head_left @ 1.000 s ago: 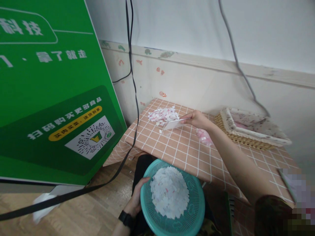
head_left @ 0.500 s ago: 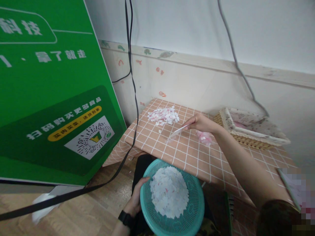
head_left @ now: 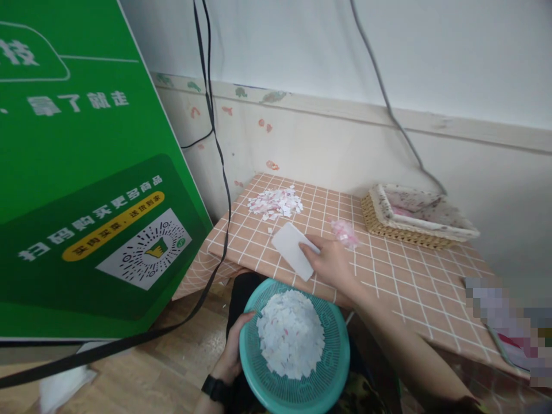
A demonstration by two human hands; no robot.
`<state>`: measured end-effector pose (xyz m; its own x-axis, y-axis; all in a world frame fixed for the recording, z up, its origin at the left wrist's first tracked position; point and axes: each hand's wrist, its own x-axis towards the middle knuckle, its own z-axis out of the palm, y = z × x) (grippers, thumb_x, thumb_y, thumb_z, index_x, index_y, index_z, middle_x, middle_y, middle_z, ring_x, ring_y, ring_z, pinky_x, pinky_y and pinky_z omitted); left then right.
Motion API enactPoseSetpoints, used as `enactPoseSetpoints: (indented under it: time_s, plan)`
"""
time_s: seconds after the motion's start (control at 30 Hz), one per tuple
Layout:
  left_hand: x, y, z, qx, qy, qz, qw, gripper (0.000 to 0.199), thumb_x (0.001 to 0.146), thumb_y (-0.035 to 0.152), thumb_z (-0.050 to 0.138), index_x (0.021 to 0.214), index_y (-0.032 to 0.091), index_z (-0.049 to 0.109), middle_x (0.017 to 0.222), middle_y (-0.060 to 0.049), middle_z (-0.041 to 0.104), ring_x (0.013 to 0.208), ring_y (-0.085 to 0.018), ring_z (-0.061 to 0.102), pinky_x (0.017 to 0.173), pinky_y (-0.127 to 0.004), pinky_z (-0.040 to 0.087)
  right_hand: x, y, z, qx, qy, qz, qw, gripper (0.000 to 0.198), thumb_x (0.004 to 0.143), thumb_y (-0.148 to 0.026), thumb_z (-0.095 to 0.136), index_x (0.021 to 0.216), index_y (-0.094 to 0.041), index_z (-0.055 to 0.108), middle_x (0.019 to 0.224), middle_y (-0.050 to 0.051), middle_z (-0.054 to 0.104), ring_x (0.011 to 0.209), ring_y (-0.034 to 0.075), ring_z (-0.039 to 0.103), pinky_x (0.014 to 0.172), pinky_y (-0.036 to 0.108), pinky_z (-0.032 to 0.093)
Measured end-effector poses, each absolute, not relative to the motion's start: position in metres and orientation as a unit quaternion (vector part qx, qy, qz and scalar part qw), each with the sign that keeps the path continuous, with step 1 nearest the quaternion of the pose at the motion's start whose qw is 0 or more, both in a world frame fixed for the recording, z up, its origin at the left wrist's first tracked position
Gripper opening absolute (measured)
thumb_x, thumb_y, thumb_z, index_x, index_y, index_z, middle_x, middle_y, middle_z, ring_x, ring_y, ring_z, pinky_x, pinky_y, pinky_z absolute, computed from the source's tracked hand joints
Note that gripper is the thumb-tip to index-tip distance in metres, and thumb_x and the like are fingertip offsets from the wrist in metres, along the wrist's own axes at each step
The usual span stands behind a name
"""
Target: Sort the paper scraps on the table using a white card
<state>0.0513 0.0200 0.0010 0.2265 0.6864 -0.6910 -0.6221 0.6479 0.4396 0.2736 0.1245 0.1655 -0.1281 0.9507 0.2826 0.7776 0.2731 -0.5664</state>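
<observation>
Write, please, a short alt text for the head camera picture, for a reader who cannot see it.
A person's right hand presses a white card flat on a checked table, while the left hand holds a teal basket heaped with paper scraps below the table edge. More scraps lie farther back, beside a green sign.

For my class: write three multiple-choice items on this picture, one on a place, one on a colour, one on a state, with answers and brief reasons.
1. Where does the wicker basket stand?
A. on the floor
B. on the table's far right
C. inside the bowl

2. What colour is the bowl?
A. teal
B. red
C. black

3. What is the right hand doing?
A. hanging free
B. gripping a cable
C. pressing a white card against the table

Answers:
1 B: it sits on the checked top by the wall.
2 A: its rim is teal.
3 C: fingers rest on the card; the left hand holds the bowl.
</observation>
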Motion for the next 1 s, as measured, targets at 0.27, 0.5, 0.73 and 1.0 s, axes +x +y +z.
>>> enactPoseSetpoints:
  time_s: [0.27, 0.5, 0.73, 1.0]
  plan:
    - [0.054, 0.02, 0.009, 0.042, 0.461, 0.427, 0.777, 0.018, 0.074, 0.028, 0.065, 0.077, 0.011, 0.069, 0.067, -0.008, 0.074, 0.059, -0.021, 0.066, 0.065, -0.034, 0.052, 0.366, 0.15, 0.167, -0.698, -0.646, 0.02, 0.308, 0.033, 0.08, -0.036, 0.051, 0.098, -0.019, 0.073, 0.08, 0.008, 0.073, 0.069, 0.026, 0.066, 0.058, 0.032, 0.045]
    - [0.056, 0.021, 0.007, 0.045, 0.456, 0.427, 0.779, 0.016, 0.073, 0.027, 0.065, 0.077, 0.012, 0.068, 0.066, -0.007, 0.074, 0.059, -0.021, 0.066, 0.064, -0.035, 0.053, 0.395, 0.138, 0.181, -0.72, -0.609, -0.001, 0.332, 0.037, 0.08, -0.038, 0.053, 0.1, -0.015, 0.073, 0.083, 0.01, 0.073, 0.073, 0.029, 0.067, 0.062, 0.036, 0.048]
    - [0.055, 0.02, 0.008, 0.032, 0.455, 0.426, 0.781, 0.02, 0.073, 0.03, 0.066, 0.076, 0.01, 0.069, 0.067, -0.009, 0.074, 0.06, -0.021, 0.066, 0.067, -0.033, 0.052, 0.338, 0.162, 0.183, -0.606, -0.729, 0.04, 0.316, 0.036, 0.086, -0.036, 0.049, 0.113, -0.021, 0.068, 0.099, 0.008, 0.072, 0.081, 0.024, 0.067, 0.069, 0.033, 0.049]
    - [0.053, 0.02, 0.01, 0.021, 0.466, 0.433, 0.771, 0.017, 0.073, 0.029, 0.066, 0.073, 0.012, 0.068, 0.066, -0.008, 0.074, 0.062, -0.022, 0.067, 0.066, -0.034, 0.052, 0.308, 0.219, 0.182, -0.584, -0.775, -0.037, 0.238, 0.033, 0.089, -0.033, 0.046, 0.115, -0.028, 0.066, 0.098, 0.006, 0.072, 0.085, 0.024, 0.068, 0.072, 0.033, 0.049]
